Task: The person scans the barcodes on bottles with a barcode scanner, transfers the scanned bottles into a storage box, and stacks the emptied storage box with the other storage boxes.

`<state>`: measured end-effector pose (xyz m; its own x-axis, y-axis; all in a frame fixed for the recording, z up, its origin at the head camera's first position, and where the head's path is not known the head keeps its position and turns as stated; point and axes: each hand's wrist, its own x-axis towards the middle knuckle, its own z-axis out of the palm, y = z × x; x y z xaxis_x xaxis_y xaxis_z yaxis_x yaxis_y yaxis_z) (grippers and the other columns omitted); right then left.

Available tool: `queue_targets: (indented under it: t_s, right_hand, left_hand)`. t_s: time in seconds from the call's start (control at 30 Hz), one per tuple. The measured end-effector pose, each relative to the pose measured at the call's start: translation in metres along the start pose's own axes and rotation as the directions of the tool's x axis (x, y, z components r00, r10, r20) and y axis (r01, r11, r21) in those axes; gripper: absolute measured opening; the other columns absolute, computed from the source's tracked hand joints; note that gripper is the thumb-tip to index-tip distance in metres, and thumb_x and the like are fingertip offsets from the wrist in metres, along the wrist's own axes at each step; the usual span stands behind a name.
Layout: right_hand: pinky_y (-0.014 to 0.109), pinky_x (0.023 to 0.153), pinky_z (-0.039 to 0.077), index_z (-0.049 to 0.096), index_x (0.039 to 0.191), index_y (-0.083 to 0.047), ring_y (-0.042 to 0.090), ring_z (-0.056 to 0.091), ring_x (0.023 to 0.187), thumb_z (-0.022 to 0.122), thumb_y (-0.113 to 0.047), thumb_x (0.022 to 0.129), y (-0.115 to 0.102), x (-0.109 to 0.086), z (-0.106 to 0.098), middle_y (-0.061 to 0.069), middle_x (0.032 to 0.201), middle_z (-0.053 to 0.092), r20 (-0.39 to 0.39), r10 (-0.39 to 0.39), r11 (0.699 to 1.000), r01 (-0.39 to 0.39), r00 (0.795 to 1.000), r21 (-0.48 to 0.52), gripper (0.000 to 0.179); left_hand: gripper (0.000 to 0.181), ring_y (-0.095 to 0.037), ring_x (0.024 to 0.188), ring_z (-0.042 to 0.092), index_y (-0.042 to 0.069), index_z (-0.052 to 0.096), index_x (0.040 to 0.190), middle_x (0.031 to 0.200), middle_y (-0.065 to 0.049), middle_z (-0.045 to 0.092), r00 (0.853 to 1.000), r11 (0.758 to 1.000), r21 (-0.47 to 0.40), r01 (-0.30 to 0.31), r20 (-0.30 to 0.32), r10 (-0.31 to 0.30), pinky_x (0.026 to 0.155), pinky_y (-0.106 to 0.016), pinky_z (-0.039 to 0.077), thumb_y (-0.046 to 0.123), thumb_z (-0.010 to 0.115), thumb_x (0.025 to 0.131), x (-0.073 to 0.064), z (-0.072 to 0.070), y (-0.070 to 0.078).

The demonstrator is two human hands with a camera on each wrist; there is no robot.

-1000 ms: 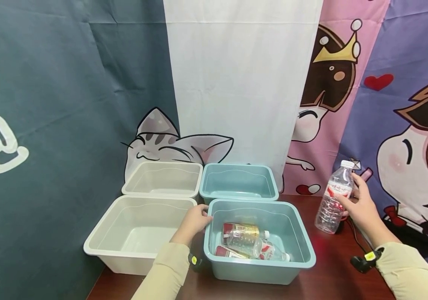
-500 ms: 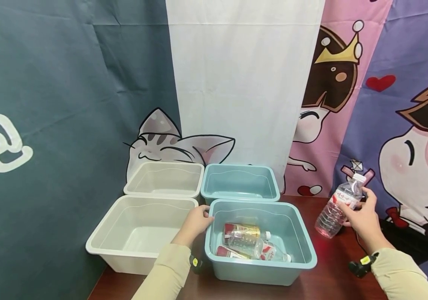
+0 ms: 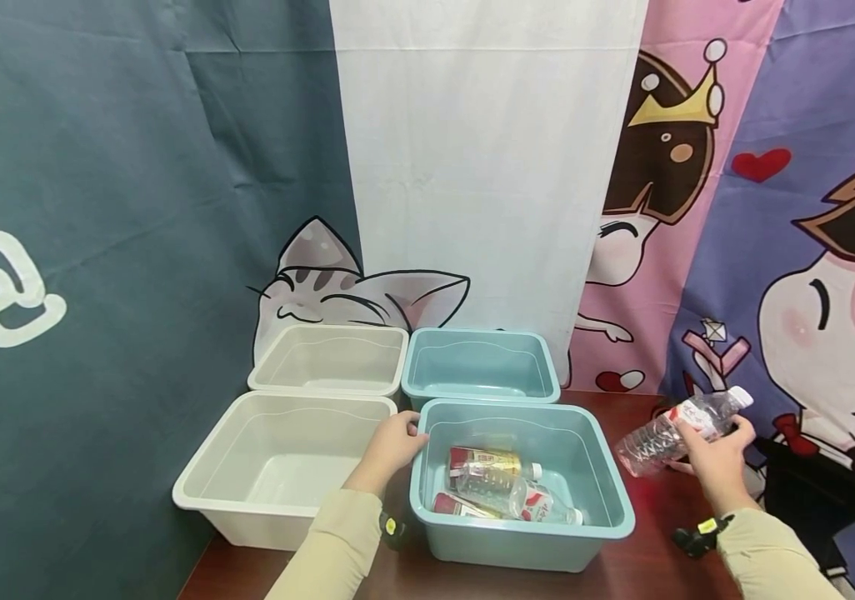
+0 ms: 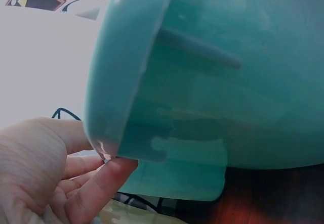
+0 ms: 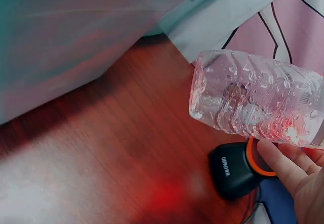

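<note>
My left hand [image 3: 390,450] grips the rim of the front blue plastic basin [image 3: 521,546] at its far left corner. In the left wrist view, the fingers of my left hand [image 4: 96,188] curl round that basin's rim [image 4: 114,82]. Inside the basin lie a clear water bottle [image 3: 536,503] and red-and-yellow labelled bottles [image 3: 483,457]. To the basin's right, my right hand [image 3: 720,462] holds another clear plastic water bottle [image 3: 652,446] above the table. It tilts, with the white cap up to the right and its base toward the basin.
Behind stands a second blue basin [image 3: 480,389]. Two whitish basins [image 3: 217,508] stand at left, one behind the other. In the right wrist view, a black device with an orange ring [image 5: 235,168] sits on the reddish wooden table [image 5: 136,133] under the bottle. A printed curtain [image 3: 487,167] hangs behind.
The bottle in my right hand has tipped further over, its cap dropping to the right. My right wrist has shifted slightly left. The left hand stays on the basin rim.
</note>
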<state>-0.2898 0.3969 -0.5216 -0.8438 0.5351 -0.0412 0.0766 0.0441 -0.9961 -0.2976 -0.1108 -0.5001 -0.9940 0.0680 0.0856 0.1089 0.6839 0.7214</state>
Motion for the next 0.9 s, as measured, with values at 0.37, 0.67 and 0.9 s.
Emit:
queue_targets:
  t_s: [0.37, 0.67, 0.9]
  right_hand:
    - [0.043, 0.054, 0.061, 0.001, 0.137, -0.018, 0.018, 0.065, 0.054, 0.075, -0.027, 0.09, 0.015, -0.004, 0.014, 0.016, 0.121, 0.029, -0.087, 0.142, 0.982, -0.129, 0.986, 0.138, 0.088]
    - [0.044, 0.063, 0.062, 0.0, 0.134, -0.017, 0.015, 0.066, 0.061, 0.075, -0.029, 0.089, 0.023, -0.007, 0.022, 0.01, 0.128, 0.022, -0.144, 0.262, 0.946, -0.225, 0.954, 0.233, 0.088]
    - [0.042, 0.067, 0.062, 0.0, 0.133, -0.016, 0.013, 0.065, 0.063, 0.076, -0.031, 0.088, 0.029, -0.006, 0.027, 0.009, 0.128, 0.02, -0.158, 0.31, 0.924, -0.259, 0.937, 0.28, 0.09]
  left_hand:
    - [0.043, -0.019, 0.082, 0.061, -0.003, 0.063, 0.127, 0.092, -0.006, 0.066, 1.0, 1.0, 0.0, 0.0, 0.0, 0.0, 0.073, -0.037, 0.059, 0.015, 0.075, 0.09, 0.0, 0.0, 0.0]
    - [0.044, -0.019, 0.083, 0.062, -0.003, 0.062, 0.129, 0.092, -0.006, 0.066, 1.0, 1.0, -0.001, 0.009, 0.0, -0.009, 0.075, -0.038, 0.059, 0.016, 0.075, 0.091, 0.001, 0.001, -0.001]
    - [0.044, -0.02, 0.085, 0.062, -0.003, 0.063, 0.129, 0.094, -0.007, 0.066, 1.0, 1.0, 0.0, 0.008, -0.002, -0.008, 0.078, -0.04, 0.059, 0.016, 0.075, 0.091, 0.0, 0.001, -0.001]
